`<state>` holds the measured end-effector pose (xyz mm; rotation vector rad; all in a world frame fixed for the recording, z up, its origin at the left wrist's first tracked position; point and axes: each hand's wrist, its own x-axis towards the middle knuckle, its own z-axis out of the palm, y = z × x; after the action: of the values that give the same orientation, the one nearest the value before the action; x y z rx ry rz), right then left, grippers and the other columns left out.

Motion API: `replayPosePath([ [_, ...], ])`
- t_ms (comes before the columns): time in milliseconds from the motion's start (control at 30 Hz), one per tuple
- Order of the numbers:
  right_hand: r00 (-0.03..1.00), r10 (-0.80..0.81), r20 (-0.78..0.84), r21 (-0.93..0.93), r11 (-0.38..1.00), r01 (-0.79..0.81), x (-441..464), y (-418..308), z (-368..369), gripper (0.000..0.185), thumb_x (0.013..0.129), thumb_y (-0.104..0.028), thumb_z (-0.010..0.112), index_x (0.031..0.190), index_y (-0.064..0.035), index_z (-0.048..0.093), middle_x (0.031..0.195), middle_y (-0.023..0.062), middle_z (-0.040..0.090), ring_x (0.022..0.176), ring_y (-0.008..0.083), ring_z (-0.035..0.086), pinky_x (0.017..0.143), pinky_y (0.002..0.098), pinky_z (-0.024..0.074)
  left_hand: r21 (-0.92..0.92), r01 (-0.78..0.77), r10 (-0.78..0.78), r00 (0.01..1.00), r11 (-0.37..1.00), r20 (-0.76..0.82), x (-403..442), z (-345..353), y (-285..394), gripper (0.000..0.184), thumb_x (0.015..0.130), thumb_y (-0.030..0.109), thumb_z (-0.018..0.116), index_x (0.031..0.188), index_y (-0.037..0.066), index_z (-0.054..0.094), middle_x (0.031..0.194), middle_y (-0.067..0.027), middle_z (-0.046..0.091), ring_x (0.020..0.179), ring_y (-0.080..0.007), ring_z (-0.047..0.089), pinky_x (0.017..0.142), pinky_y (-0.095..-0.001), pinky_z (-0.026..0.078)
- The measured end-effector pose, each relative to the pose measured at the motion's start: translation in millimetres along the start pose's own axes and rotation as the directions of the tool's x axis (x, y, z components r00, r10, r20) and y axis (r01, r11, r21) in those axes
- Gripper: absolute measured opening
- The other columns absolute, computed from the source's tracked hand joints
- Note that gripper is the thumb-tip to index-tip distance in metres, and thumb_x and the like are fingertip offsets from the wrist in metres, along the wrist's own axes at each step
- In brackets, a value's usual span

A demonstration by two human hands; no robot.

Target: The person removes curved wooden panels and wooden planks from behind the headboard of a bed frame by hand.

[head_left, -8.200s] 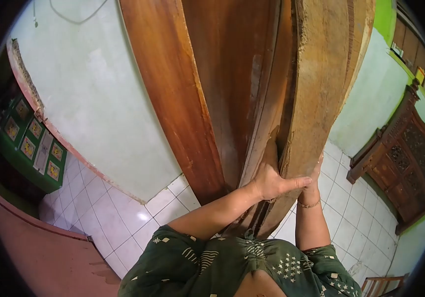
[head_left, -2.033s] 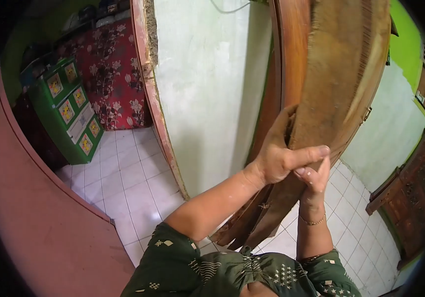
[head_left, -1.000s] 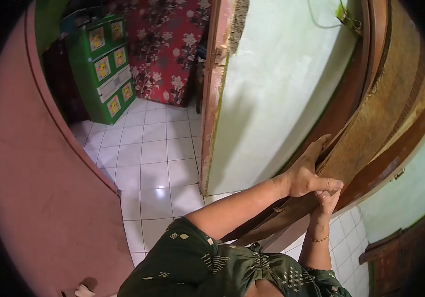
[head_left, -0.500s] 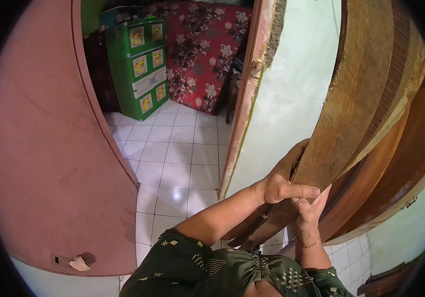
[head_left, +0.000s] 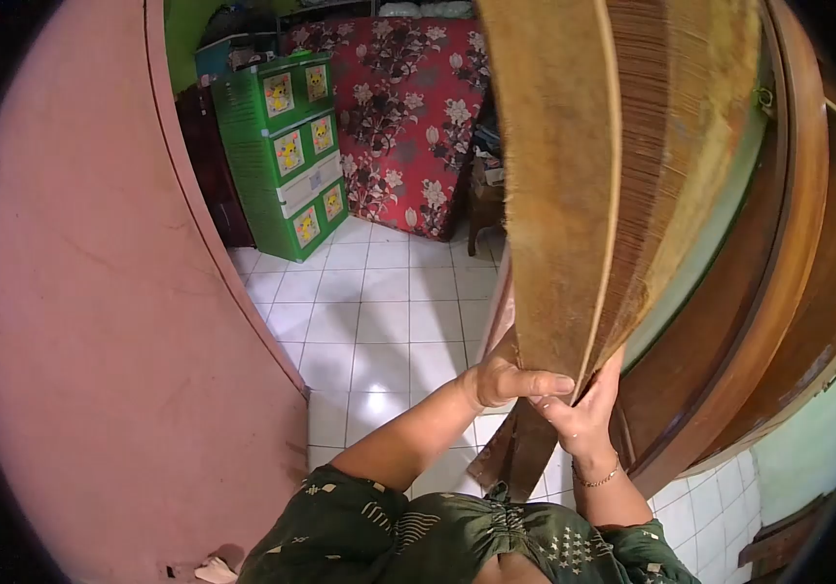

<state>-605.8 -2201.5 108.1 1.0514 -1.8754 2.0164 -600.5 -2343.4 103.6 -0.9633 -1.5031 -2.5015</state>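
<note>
Long rough wooden boards (head_left: pixel 559 195) rise from my hands to the top of the view, held upright as a stack. My left hand (head_left: pixel 515 380) wraps round the near board's left edge, with its thumb lying across the face. My right hand (head_left: pixel 588 414), with a bracelet at the wrist, grips the right side of the same boards, close beside my left thumb. Some of its fingers are hidden behind the wood. Below both hands the boards' lower ends (head_left: pixel 525 453) show above the tiles.
At left stands a pink door panel (head_left: pixel 136 321). Through the doorway are a green drawer cabinet (head_left: pixel 277 156) and a red floral mattress (head_left: pixel 408 127) on a white tiled floor (head_left: pixel 379 321). Curved-looking brown wooden furniture (head_left: pixel 729 360) stands close at right.
The boards have swung left and stand more upright, now across the doorway's right side. Both hands moved slightly left with them, keeping their grip. The view has shifted too.
</note>
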Motion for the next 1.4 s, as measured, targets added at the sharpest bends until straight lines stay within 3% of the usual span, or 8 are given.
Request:
replayPosePath([
  [200, 0.997, -0.012, 0.08, 0.071, 0.997, 0.006, 31, 21, 46, 0.087, 0.059, -0.018, 0.075, 0.13, -0.0005, 0.028, 0.118, 0.0106, 0.045, 0.107, 0.0208, 0.048, 0.095, 0.0341, 0.038, 0.148, 0.137, -0.143, 0.989, 0.979, 0.031, -16, -55, 29, 0.072, 0.073, 0.019, 0.071, 0.133, 0.001, 0.033, 0.124, -0.0108, 0.047, 0.116, -0.0207, 0.045, 0.099, -0.0358, 0.035],
  [367, 0.997, 0.034, 0.073, 0.123, 0.991, -0.043, 47, 24, 65, 0.087, 0.059, -0.02, 0.074, 0.13, -0.0006, 0.029, 0.117, 0.0102, 0.046, 0.107, 0.0206, 0.048, 0.094, 0.0333, 0.0386, 0.247, 0.032, -0.022, 0.999, 0.968, -0.043, -8, -72, 36, 0.074, 0.073, 0.023, 0.074, 0.131, 0.0, 0.034, 0.126, -0.0121, 0.042, 0.119, -0.0222, 0.04, 0.101, -0.0348, 0.033],
  [567, 0.998, 0.018, 0.059, 0.014, 1.0, -0.019, 55, 36, 78, 0.086, 0.061, -0.012, 0.073, 0.132, -0.0008, 0.027, 0.12, 0.0111, 0.045, 0.109, 0.0207, 0.048, 0.095, 0.0336, 0.0385, 0.205, 0.107, -0.112, 0.994, 0.973, 0.015, -4, -94, 65, 0.073, 0.069, 0.021, 0.079, 0.128, 0.0, 0.041, 0.119, -0.0116, 0.052, 0.111, -0.0207, 0.048, 0.096, -0.033, 0.039],
  [733, 0.996, 0.032, 0.083, 0.035, 0.999, -0.035, 71, 49, 90, 0.098, 0.06, -0.013, 0.077, 0.138, 0.0001, 0.02, 0.123, 0.013, 0.045, 0.113, 0.0222, 0.046, 0.098, 0.0347, 0.0363, 0.152, 0.105, -0.102, 0.994, 0.983, -0.031, -1, -116, 67, 0.056, 0.069, 0.015, 0.078, 0.117, 0.001, 0.054, 0.11, -0.0089, 0.059, 0.103, -0.0182, 0.054, 0.09, -0.0316, 0.043],
  [833, 0.996, -0.009, 0.087, -0.044, 0.999, 0.013, 84, 61, 96, 0.082, 0.061, -0.009, 0.07, 0.131, -0.0013, 0.029, 0.118, 0.0102, 0.046, 0.109, 0.0202, 0.047, 0.095, 0.0321, 0.0384, 0.122, 0.106, -0.1, 0.993, 0.987, -0.056, 5, -134, 64, 0.055, 0.069, 0.011, 0.077, 0.117, 0.001, 0.054, 0.112, -0.0088, 0.059, 0.104, -0.018, 0.054, 0.089, -0.031, 0.044],
  [1233, 0.98, -0.043, 0.195, 0.18, 0.984, 0.007, 169, 132, 87, 0.103, 0.061, -0.018, 0.079, 0.14, 0.0023, 0.017, 0.131, 0.0141, 0.041, 0.122, 0.025, 0.04, 0.103, 0.036, 0.0311, 0.156, 0.094, -0.058, 0.973, 0.983, -0.222, 61, -196, 36, 0.055, 0.074, 0.011, 0.072, 0.123, 0.0, 0.048, 0.113, -0.0083, 0.058, 0.106, -0.0179, 0.054, 0.091, -0.031, 0.043],
  [1367, 0.967, -0.029, 0.253, 0.056, 0.998, 0.015, 186, 164, 83, 0.11, 0.056, -0.019, 0.077, 0.142, 0.0056, 0.013, 0.135, 0.0189, 0.033, 0.128, 0.0278, 0.033, 0.107, 0.0376, 0.0251, 0.257, 0.101, -0.033, 0.966, 0.961, -0.257, 67, -217, 30, 0.059, 0.073, 0.012, 0.071, 0.125, -0.002, 0.045, 0.114, -0.0106, 0.057, 0.107, -0.0203, 0.054, 0.092, -0.0327, 0.043],
  [1400, 0.963, -0.071, 0.262, -0.023, 0.997, 0.08, 189, 167, 80, 0.108, 0.062, -0.024, 0.082, 0.142, 0.0023, 0.015, 0.136, 0.0151, 0.036, 0.125, 0.0254, 0.037, 0.105, 0.0365, 0.0294, 0.257, 0.134, -0.061, 0.959, 0.957, -0.276, 71, -215, 35, 0.06, 0.073, 0.013, 0.072, 0.124, -0.003, 0.045, 0.114, -0.0116, 0.057, 0.107, -0.0209, 0.054, 0.092, -0.0338, 0.043],
])
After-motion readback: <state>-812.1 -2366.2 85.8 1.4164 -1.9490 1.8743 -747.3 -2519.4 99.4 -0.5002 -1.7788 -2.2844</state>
